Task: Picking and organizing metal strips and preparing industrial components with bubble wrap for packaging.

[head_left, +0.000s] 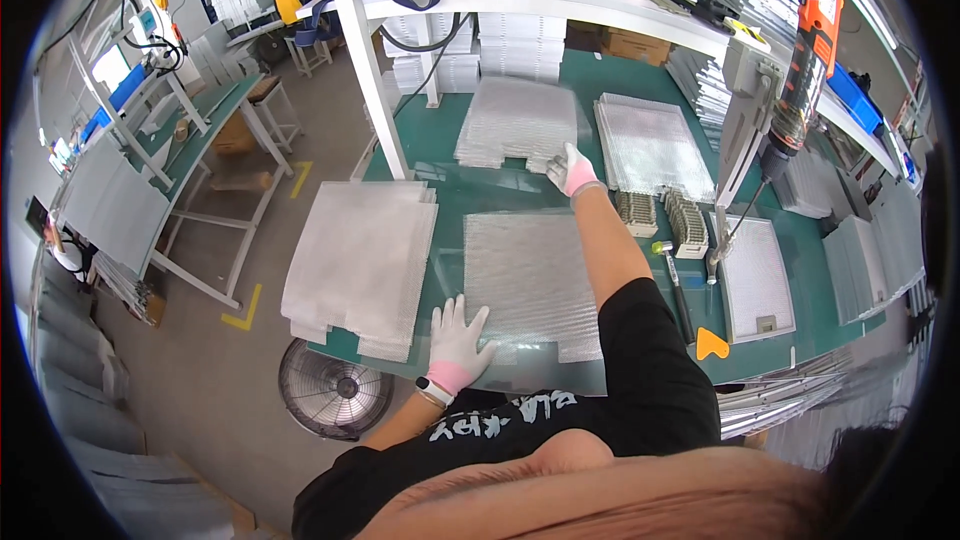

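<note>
My left hand, in a white glove with a pink cuff, lies with fingers spread at the near left edge of a silvery mesh sheet. This sheet rests flat in front of me, with a notch in its near side. Farther off, my right hand, gloved alike, is closed at the near right corner of a stack of mesh sheets. Its fingers seem to pinch a sheet's edge, partly hidden by the hand. Another stack of notched sheets sits to the left, and one more stack at the back right.
Right of my forearm stand two rows of small metal parts, a hammer, a framed mesh panel and an orange flat piece. A red power drill hangs above. A shelf spans the back; a fan stands below left.
</note>
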The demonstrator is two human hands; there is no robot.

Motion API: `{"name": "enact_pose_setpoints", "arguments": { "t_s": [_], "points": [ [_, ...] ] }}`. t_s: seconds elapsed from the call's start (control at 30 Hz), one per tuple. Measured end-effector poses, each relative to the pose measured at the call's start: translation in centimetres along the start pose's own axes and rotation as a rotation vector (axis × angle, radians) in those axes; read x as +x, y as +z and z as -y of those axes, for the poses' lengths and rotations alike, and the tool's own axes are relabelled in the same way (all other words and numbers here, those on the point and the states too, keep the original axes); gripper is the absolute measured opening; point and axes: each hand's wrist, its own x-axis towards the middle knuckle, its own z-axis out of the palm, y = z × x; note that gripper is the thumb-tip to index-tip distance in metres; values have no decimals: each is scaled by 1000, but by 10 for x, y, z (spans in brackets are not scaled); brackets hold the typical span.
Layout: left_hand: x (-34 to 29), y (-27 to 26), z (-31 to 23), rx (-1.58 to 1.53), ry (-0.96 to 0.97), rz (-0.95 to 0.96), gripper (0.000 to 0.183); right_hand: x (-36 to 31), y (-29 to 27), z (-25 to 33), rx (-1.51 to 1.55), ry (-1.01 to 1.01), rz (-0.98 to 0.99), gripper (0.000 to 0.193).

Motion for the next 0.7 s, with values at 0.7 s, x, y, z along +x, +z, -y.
{"name": "enact_pose_setpoints", "arguments": {
  "t_s": [0.7],
  "points": [
    [-1, 6, 2, -325, 97, -194, 80, -325, -155, -81, -1465, -842, -70, 72]
  ]
}}
